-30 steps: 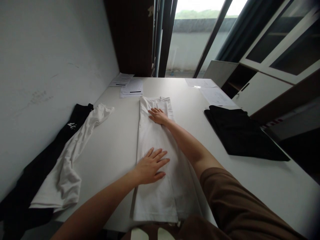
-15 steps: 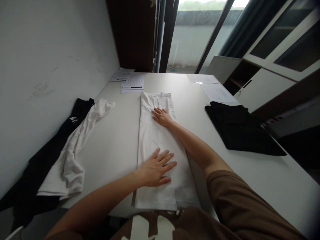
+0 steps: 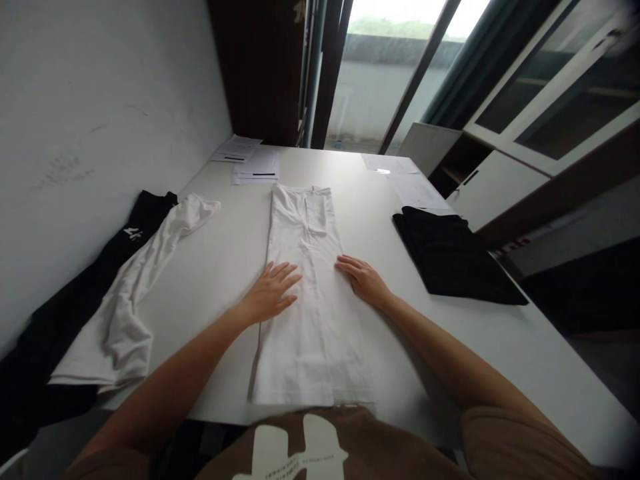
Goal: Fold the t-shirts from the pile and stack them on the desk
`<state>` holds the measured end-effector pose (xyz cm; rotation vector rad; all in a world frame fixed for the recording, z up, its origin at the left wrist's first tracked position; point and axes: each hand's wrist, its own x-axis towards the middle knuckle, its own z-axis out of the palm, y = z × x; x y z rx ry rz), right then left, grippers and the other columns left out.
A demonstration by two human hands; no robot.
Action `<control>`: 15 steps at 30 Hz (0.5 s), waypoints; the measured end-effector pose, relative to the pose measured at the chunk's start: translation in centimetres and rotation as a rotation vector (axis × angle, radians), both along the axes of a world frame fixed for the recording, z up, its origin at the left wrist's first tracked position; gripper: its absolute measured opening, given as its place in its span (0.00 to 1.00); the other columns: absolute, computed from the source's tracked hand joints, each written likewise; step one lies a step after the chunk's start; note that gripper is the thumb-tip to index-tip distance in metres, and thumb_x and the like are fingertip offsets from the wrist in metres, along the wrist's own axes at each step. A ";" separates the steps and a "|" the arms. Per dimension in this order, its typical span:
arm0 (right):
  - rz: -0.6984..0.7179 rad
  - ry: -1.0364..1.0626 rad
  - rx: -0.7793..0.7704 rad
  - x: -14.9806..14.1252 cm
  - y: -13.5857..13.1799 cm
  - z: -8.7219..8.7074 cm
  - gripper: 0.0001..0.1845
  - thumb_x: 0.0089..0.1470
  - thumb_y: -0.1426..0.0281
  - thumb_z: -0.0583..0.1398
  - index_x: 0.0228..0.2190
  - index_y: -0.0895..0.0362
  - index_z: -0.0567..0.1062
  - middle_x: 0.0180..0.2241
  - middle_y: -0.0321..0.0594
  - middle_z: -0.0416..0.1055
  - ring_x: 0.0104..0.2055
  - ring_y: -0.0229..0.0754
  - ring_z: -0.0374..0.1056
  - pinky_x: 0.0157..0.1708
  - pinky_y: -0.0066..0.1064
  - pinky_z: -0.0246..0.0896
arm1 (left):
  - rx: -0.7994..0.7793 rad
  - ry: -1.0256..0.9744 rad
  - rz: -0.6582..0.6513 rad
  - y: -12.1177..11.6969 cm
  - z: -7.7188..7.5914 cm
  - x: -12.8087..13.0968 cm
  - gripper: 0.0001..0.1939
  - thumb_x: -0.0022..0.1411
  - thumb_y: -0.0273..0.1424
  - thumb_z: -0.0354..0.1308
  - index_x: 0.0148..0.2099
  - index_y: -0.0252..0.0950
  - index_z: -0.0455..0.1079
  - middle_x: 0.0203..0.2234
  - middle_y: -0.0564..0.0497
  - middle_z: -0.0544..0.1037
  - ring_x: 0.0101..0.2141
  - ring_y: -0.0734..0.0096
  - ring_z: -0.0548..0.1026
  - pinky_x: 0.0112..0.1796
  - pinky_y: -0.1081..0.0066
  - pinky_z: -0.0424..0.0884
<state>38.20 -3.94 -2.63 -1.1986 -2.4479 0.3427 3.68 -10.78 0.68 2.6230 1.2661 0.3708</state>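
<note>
Resting near-level, unlike earlier: right hand (image 3: 367,281), fingers together; left hand (image 3: 266,295), fingers spread; folded white cloth garment (image 3: 310,327) beneath fingertips.

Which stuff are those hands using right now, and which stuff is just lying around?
In use:
- flat white garment, with the left hand on it and the right hand at its edge
- white table underneath

Seemingly just lying about:
- crumpled white garment
- black garment with white print
- folded black garment
- papers at the far end
</note>
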 end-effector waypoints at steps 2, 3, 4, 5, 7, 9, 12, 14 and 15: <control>0.048 0.045 -0.001 1.6 -2.3 0.3 0.22 0.70 0.67 0.51 0.59 0.47 0.75 0.63 0.42 0.69 0.66 0.50 0.64 0.67 0.52 0.59 | -0.034 0.056 0.014 0.4 -0.1 -1.5 0.24 0.73 0.37 0.53 0.68 0.41 0.65 0.70 0.43 0.62 0.69 0.52 0.58 0.68 0.43 0.49; 0.085 0.050 -0.005 2.4 -3.4 0.5 0.22 0.69 0.67 0.52 0.60 0.46 0.74 0.63 0.42 0.68 0.66 0.51 0.64 0.67 0.53 0.59 | -0.047 0.081 0.011 0.4 -0.1 -2.0 0.24 0.73 0.36 0.53 0.68 0.42 0.65 0.70 0.43 0.62 0.69 0.53 0.59 0.67 0.44 0.50; 0.125 0.043 -0.011 3.1 -4.6 0.7 0.23 0.68 0.66 0.54 0.61 0.46 0.73 0.65 0.43 0.66 0.67 0.52 0.62 0.68 0.53 0.57 | -0.056 0.102 0.006 0.2 -0.2 -2.3 0.24 0.74 0.35 0.51 0.69 0.43 0.64 0.71 0.43 0.61 0.69 0.53 0.58 0.67 0.45 0.51; 0.167 0.026 -0.019 3.6 -5.7 1.0 0.25 0.67 0.65 0.56 0.63 0.47 0.71 0.67 0.43 0.64 0.69 0.53 0.60 0.69 0.54 0.54 | -0.063 0.121 0.000 -0.2 -0.4 -2.4 0.24 0.74 0.34 0.50 0.70 0.43 0.62 0.72 0.44 0.59 0.70 0.53 0.56 0.67 0.45 0.51; 0.231 -0.007 -0.033 4.3 -8.1 1.5 0.30 0.63 0.64 0.60 0.65 0.49 0.68 0.69 0.45 0.58 0.71 0.55 0.54 0.70 0.56 0.50 | -0.066 0.154 -0.010 -1.3 -0.7 -2.1 0.27 0.75 0.35 0.49 0.73 0.44 0.58 0.73 0.44 0.53 0.72 0.52 0.51 0.68 0.45 0.48; 0.278 -0.019 -0.052 4.5 -10.3 2.0 0.32 0.60 0.64 0.62 0.65 0.50 0.68 0.71 0.46 0.54 0.73 0.56 0.51 0.71 0.56 0.47 | -0.052 0.175 -0.020 -2.6 -1.1 -1.6 0.30 0.76 0.38 0.49 0.75 0.43 0.52 0.75 0.43 0.48 0.73 0.52 0.45 0.68 0.44 0.43; 0.342 -0.011 -0.086 3.9 -13.2 2.7 0.33 0.57 0.67 0.62 0.64 0.51 0.68 0.73 0.45 0.49 0.74 0.55 0.48 0.72 0.55 0.44 | -0.022 0.193 -0.050 -4.4 -1.4 -1.8 0.32 0.76 0.44 0.49 0.76 0.43 0.49 0.75 0.42 0.46 0.74 0.52 0.41 0.69 0.44 0.36; 0.381 -0.008 -0.098 3.4 -14.6 3.1 0.36 0.55 0.68 0.63 0.65 0.49 0.67 0.73 0.43 0.48 0.74 0.56 0.47 0.72 0.56 0.42 | -0.020 0.195 -0.071 -5.3 -1.3 -2.8 0.32 0.76 0.44 0.48 0.76 0.45 0.50 0.75 0.44 0.47 0.74 0.53 0.42 0.69 0.44 0.37; 0.395 -0.007 -0.097 3.1 -15.0 3.2 0.38 0.55 0.68 0.63 0.66 0.48 0.66 0.73 0.42 0.48 0.74 0.56 0.47 0.72 0.56 0.42 | -0.023 0.190 -0.073 -5.7 -1.2 -3.4 0.31 0.77 0.43 0.48 0.76 0.46 0.50 0.75 0.45 0.47 0.74 0.53 0.43 0.69 0.44 0.38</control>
